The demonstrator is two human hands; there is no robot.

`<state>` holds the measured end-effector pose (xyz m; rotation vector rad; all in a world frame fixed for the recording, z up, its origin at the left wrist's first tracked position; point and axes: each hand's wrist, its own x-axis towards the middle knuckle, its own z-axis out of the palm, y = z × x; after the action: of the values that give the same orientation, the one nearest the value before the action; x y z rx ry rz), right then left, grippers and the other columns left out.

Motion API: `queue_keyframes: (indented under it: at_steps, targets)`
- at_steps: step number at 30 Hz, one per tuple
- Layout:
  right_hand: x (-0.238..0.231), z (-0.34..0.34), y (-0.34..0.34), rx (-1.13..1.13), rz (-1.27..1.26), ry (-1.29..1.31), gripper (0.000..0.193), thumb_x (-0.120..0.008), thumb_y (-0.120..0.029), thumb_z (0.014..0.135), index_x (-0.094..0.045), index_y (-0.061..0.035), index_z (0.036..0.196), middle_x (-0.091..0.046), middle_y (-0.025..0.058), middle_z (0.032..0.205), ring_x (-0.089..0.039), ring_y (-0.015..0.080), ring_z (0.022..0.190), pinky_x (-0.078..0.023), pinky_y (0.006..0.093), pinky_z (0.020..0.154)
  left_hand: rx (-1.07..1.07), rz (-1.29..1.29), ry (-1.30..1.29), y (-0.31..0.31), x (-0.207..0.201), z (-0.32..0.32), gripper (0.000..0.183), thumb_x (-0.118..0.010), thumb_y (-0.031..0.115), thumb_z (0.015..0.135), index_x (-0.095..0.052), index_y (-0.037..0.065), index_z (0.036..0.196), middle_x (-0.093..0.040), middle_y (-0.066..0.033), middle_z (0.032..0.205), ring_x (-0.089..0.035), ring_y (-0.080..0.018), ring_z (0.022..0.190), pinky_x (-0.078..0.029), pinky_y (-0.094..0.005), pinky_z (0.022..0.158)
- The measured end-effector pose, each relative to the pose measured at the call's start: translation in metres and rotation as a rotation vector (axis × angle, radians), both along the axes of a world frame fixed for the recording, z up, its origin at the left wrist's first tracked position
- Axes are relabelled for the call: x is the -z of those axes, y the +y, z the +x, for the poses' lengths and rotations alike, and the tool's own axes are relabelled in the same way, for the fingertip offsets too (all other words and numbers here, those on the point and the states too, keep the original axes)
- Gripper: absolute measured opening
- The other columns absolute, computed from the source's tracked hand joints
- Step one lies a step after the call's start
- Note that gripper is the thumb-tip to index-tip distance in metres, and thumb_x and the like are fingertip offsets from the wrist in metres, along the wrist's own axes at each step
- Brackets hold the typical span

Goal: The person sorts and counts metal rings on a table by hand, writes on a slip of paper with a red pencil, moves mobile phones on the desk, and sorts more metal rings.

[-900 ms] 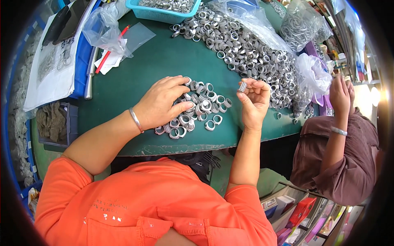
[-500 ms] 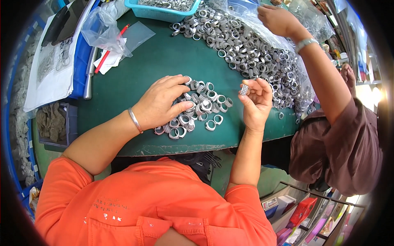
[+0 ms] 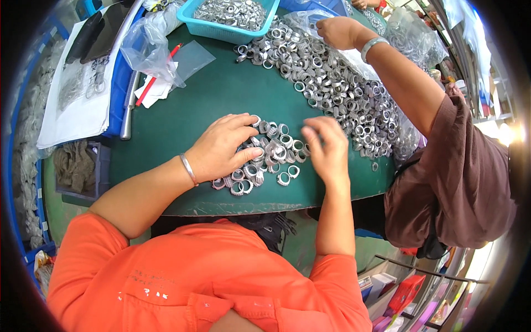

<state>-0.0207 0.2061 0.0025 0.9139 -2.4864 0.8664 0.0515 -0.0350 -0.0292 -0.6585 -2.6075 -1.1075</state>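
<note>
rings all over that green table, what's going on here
The person's left hand rests at the left side of a small cluster of silver-coloured rings on the green table. Their right hand is at the cluster's right side, blurred; whether it holds a ring can't be told. A much larger heap of rings lies farther off to the right, and a co-worker's hand reaches over the far part of it.
</note>
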Motion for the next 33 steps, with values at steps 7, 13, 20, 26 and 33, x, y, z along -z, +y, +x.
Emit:
queue_keyframes:
  at_steps: [7, 13, 20, 26, 33]
  targets:
    - [0.023, -0.047, -0.019, 0.715, 0.390, -0.052, 0.027, -0.064, -0.032, 0.081, -0.065, -0.0055, 0.076, -0.067, 0.0122, 0.078, -0.065, 0.0338, 0.071, -0.051, 0.0435, 0.064, 0.017, 0.040, -0.020, 0.003, 0.002, 0.000, 0.033, -0.067, 0.024, 0.082, -0.061, 0.000, 0.104, -0.054, -0.0173, 0.124, -0.049, -0.0347, 0.119, -0.038, -0.0427, 0.099]
    - [0.018, -0.042, -0.018, 0.607, 0.330, -0.054, 0.020, -0.064, -0.023, 0.078, -0.065, -0.0038, 0.078, -0.067, 0.0131, 0.080, -0.065, 0.0323, 0.071, -0.051, 0.0433, 0.064, -0.008, 0.053, 0.013, 0.003, 0.005, 0.003, 0.034, -0.065, 0.028, 0.083, -0.062, 0.000, 0.102, -0.054, -0.0177, 0.123, -0.049, -0.0353, 0.118, -0.036, -0.0440, 0.101]
    - [0.021, -0.004, -0.004, 0.227, -0.428, -0.444, 0.008, -0.066, -0.002, 0.078, -0.063, -0.0010, 0.086, -0.064, 0.0015, 0.075, -0.059, 0.0081, 0.065, -0.049, 0.0229, 0.061, 0.005, 0.027, 0.026, 0.001, 0.005, -0.001, 0.034, -0.066, 0.026, 0.082, -0.061, 0.000, 0.104, -0.054, -0.0182, 0.123, -0.050, -0.0348, 0.117, -0.038, -0.0428, 0.100]
    - [0.020, 0.029, -0.003, 0.006, -0.744, -0.515, 0.025, -0.063, 0.009, 0.078, -0.051, -0.0019, 0.097, -0.062, 0.0077, 0.093, -0.060, 0.0125, 0.085, -0.049, 0.0254, 0.076, 0.006, 0.040, 0.052, -0.001, 0.009, -0.002, 0.033, -0.066, 0.025, 0.082, -0.061, 0.000, 0.103, -0.055, -0.0177, 0.122, -0.050, -0.0345, 0.117, -0.038, -0.0424, 0.099]
    - [0.023, 0.042, 0.001, -0.032, -0.760, -0.418, 0.030, -0.062, 0.012, 0.077, -0.048, -0.0021, 0.099, -0.061, 0.0104, 0.093, -0.062, 0.0160, 0.087, -0.050, 0.0273, 0.078, 0.005, 0.022, 0.025, 0.002, 0.008, 0.000, 0.032, -0.066, 0.024, 0.083, -0.061, -0.001, 0.104, -0.055, -0.0166, 0.123, -0.049, -0.0339, 0.119, -0.038, -0.0415, 0.099]
